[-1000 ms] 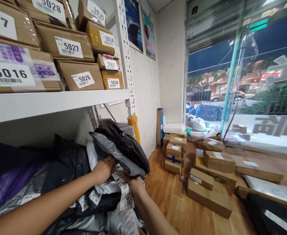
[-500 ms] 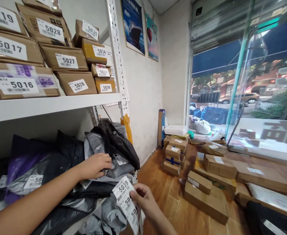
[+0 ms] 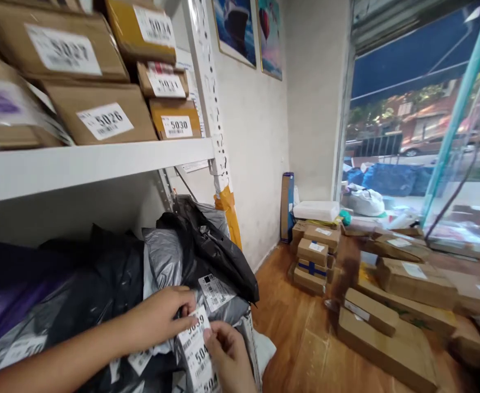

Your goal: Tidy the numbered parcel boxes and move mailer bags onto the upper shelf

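A strip of printed number labels (image 3: 199,352), the top one reading 5039, hangs between both hands. My left hand (image 3: 168,314) has its thumb and fingers closed at the strip's upper end. My right hand (image 3: 229,355) pinches the strip's right edge just below that. Under and behind the hands lies a heap of plastic mailing bags: a grey bag (image 3: 164,256), a black bag (image 3: 219,254) and a purple bag (image 3: 23,305). A white shipping label (image 3: 216,292) shows on a bag just beyond my fingers. The strip's lower end runs out of view.
Overhead, a white metal shelf (image 3: 101,166) carries numbered cardboard boxes, among them box 5026 (image 3: 101,117); its upright (image 3: 207,82) stands at the right. Stacked cartons (image 3: 311,262) and a larger low box (image 3: 387,344) rest on the wooden floor (image 3: 301,333) by the window.
My left hand has come off the bags to the top of the label strip, meeting my right hand there. The view has moved closer and lower along the shelf.
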The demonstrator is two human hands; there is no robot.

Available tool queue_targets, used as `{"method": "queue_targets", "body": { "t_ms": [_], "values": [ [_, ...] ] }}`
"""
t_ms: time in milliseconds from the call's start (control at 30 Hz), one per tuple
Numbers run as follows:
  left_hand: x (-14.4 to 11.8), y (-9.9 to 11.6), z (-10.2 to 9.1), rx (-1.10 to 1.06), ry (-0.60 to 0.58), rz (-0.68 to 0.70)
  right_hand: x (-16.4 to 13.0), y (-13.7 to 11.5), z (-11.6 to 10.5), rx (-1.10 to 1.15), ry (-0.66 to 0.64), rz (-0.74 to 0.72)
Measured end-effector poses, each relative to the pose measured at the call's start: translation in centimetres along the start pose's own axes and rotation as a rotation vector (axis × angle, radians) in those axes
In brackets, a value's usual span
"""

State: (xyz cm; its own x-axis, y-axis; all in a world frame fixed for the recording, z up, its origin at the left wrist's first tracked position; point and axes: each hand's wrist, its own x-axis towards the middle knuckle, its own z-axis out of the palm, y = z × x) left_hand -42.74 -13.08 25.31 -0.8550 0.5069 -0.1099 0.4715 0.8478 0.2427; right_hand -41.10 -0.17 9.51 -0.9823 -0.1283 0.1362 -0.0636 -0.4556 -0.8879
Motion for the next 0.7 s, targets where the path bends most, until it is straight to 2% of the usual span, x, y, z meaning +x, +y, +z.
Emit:
{"method": "queue_targets", "body": {
  "t_ms": [67,200,267,400,567,700],
  "values": [
    [0.3,-0.6,0.8,0.022,0.031,-0.016,-0.2,1.0,0.1,0.012,0.076,0.009],
    [1.0,-1.2,2.0,0.145,0.011,0.017,-0.9,1.8,0.3,-0.077,0.224,-0.009],
    [1.5,-1.3,2.4,0.238,0.019,0.055,-1.5,1.5,0.4,-0.099,0.232,0.022],
    [1.9,-1.3,2.9,0.404,-0.010,0.076,-2.7,0.4,0.6,-0.048,0.150,0.124],
    [1.7,-1.3,3.1,0.485,-0.015,0.111,-2.9,0.3,1.0,-0.008,0.306,0.117],
    [1.6,-1.8,3.1,0.504,0.029,0.145,-2.9,0.4,0.5,0.044,0.120,0.202]
  ]
}}
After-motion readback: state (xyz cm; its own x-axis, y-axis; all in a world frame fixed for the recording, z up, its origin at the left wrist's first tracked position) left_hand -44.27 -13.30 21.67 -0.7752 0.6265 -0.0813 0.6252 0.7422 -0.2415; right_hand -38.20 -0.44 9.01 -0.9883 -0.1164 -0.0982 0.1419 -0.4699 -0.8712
